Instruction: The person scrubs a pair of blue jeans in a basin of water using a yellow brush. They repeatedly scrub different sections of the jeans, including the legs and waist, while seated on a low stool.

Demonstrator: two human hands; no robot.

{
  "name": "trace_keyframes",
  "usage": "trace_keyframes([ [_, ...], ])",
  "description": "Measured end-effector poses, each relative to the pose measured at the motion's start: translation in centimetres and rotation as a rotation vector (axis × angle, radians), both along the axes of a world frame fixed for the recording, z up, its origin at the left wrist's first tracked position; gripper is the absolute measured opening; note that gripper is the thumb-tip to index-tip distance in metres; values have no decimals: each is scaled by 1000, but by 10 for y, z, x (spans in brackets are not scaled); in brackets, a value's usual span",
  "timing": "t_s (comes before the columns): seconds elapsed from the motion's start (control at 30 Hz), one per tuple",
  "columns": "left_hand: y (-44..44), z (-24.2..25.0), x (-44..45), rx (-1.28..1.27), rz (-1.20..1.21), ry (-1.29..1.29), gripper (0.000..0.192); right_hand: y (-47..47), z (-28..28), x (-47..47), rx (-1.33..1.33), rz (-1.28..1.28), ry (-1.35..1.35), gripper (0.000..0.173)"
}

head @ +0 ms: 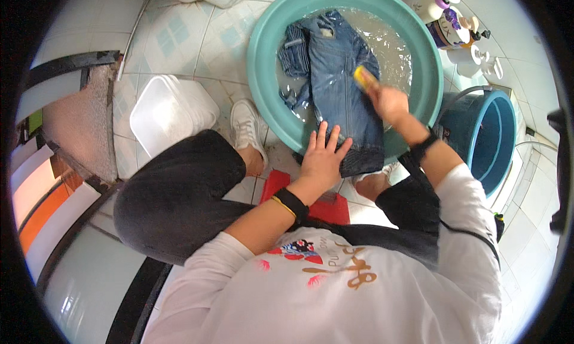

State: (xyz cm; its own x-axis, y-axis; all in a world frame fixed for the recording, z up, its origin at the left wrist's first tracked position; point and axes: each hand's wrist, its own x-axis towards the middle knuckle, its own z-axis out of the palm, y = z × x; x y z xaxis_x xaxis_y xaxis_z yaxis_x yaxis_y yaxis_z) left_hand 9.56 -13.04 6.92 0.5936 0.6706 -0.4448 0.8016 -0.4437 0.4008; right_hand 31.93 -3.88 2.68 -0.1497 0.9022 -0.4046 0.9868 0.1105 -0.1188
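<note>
A soaked blue denim garment (pixel 334 79) lies in a round green plastic basin (pixel 260 66) of cloudy water. Its lower end drapes over the basin's near rim. My left hand (pixel 323 158) rests on that end, fingers spread and flat against the cloth. In my right hand (pixel 391 103) is a small yellow scrubber (pixel 365 77), held over the right side of the garment. Motion blur hides its exact shape, and I cannot tell whether it touches the denim.
Right of the basin stands a blue bucket (pixel 497 138) with a raised handle. Several pump bottles (pixel 448 30) line the wall beyond. White plastic containers (pixel 175 111) sit on the tiled floor at left. A red plastic stool (pixel 329 207) is between my legs, close to my white shoe (pixel 245 124).
</note>
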Motion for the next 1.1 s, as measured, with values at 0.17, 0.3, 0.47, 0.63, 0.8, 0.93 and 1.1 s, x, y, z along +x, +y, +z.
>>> trace_keyframes([
  [0.17,0,-2,0,-41,11,-8,83,-50,3,16,-44,319,-17,42],
  [0.3,-3,-3,0,1,22,-36,84,2,-26,44,75,-101,-38,53],
  [0.47,-3,-2,1,-18,28,-40,84,41,-108,78,-8,-344,-38,47],
  [0.63,-3,-6,2,1,43,-62,83,25,-112,81,-121,-445,48,47],
  [0.8,-6,-8,1,7,66,-84,84,-21,-14,24,116,-89,537,37],
  [0.93,-6,-7,1,-21,39,-62,79,-10,4,-21,79,433,268,35],
  [1.1,-3,-7,-1,-5,44,-49,77,12,10,-32,156,147,227,41],
])
